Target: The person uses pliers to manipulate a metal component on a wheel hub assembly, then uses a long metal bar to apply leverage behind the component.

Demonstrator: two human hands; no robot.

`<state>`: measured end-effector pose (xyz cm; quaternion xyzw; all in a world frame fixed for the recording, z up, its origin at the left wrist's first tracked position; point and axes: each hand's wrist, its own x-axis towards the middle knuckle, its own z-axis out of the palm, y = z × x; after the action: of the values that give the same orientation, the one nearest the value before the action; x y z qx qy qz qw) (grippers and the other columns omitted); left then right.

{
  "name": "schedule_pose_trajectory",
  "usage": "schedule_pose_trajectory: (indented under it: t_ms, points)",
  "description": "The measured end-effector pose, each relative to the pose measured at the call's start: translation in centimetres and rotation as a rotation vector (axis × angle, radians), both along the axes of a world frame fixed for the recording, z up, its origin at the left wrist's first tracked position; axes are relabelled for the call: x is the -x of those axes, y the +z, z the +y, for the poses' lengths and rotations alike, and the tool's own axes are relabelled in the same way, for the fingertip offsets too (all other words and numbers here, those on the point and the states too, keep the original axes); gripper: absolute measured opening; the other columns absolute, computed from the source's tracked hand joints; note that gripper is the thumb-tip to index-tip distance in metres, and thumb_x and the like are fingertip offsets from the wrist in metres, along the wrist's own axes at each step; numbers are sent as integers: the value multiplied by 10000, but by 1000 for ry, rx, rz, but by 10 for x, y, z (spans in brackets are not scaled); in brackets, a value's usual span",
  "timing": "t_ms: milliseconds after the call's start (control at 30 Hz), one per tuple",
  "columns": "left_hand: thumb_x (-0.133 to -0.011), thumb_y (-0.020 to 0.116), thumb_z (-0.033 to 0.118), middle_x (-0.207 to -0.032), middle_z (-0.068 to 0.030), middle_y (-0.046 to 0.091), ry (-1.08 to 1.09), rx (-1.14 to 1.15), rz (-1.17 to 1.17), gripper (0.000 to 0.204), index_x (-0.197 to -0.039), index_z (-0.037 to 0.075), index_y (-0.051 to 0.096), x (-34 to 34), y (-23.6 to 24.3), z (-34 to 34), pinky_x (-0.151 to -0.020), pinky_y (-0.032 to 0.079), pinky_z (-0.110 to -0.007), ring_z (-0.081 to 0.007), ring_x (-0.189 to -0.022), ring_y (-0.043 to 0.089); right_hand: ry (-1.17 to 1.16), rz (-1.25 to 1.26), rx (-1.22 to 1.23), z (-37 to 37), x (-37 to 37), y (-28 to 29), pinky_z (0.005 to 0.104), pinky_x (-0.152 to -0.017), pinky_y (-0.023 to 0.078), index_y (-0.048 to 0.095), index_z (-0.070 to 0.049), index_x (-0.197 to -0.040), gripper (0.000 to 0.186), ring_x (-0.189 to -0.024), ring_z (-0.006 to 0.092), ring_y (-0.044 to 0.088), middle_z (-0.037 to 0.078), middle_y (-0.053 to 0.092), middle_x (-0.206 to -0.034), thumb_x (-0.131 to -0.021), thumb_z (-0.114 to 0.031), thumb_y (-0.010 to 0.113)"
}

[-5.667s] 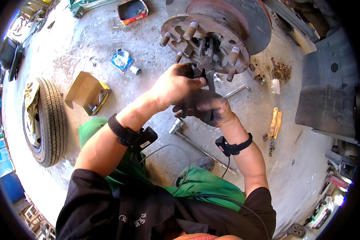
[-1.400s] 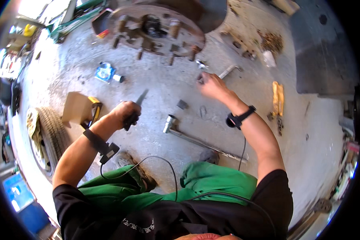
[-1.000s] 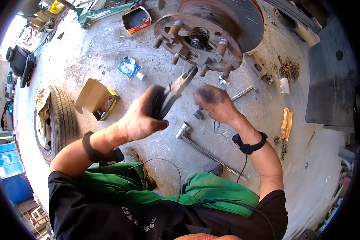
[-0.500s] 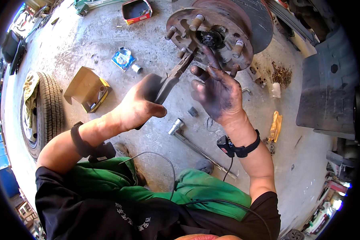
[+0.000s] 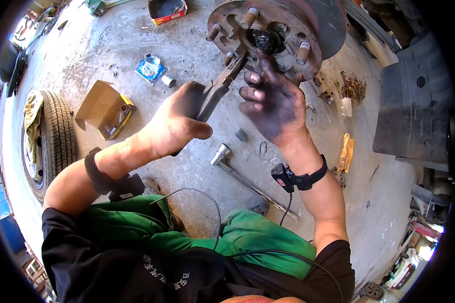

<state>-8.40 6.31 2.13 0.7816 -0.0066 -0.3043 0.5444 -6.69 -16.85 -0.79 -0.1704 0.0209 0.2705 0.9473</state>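
Note:
My left hand [image 5: 174, 121] is closed round the black handles of a pair of pliers [image 5: 218, 91]. The jaws point up at the lower left of a rusty wheel hub [image 5: 288, 55] with several studs, close to its face. Black with grease, my right hand [image 5: 278, 103] has its index finger stretched up to the dark greasy centre [image 5: 264, 41] of the hub. Its fingertip seems to touch there; the other fingers are loosely bent and apart, with nothing seen in them.
On the floor lie a long-handled socket wrench [image 5: 253, 184], a small dark block [image 5: 241, 135], a blue packet [image 5: 150, 69], an open cardboard box [image 5: 103, 108] and a yellow wrapper [image 5: 346, 153]. A tyre [image 5: 58, 131] is at left, a red-edged tray [image 5: 168, 19] at the far side, a dark panel [image 5: 409, 111] at right.
The middle and other fingers of my right hand have bent further inward, while the index finger stays at the hub centre. My left hand keeps the pliers at the hub. The view has shifted slightly.

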Motion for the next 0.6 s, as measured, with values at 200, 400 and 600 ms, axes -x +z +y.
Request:
schedule_pose_trajectory:
  t_ms: [200,400,600]
  points:
    - [-689,734,3,-1129,-49,514,-38,-16,-283,692,-1317,-25,447,-2,3,-2,-923,401,-258,-131,-1049,459,-23,1,83,4,-2,-7,274,-650,399,538,-230,-1237,316,-761,135,492,-1,540,-897,-931,-222,613]
    - [-735,765,179,-992,-158,600,64,85,-413,553,-1161,-53,500,-7,1,-8,-854,473,-365,-230,-952,585,-74,36,312,-1,3,-25,294,-676,436,528,-169,-1313,357,-762,135,536,16,583,-933,-979,-291,563]
    - [-932,670,126,-1031,-12,618,206,362,-74,365,-1250,24,523,-2,9,-29,-735,478,-222,-92,-871,582,43,-383,631,9,30,-14,305,-929,525,486,-30,-1319,374,-1037,145,630,53,625,-1148,-985,-164,585]
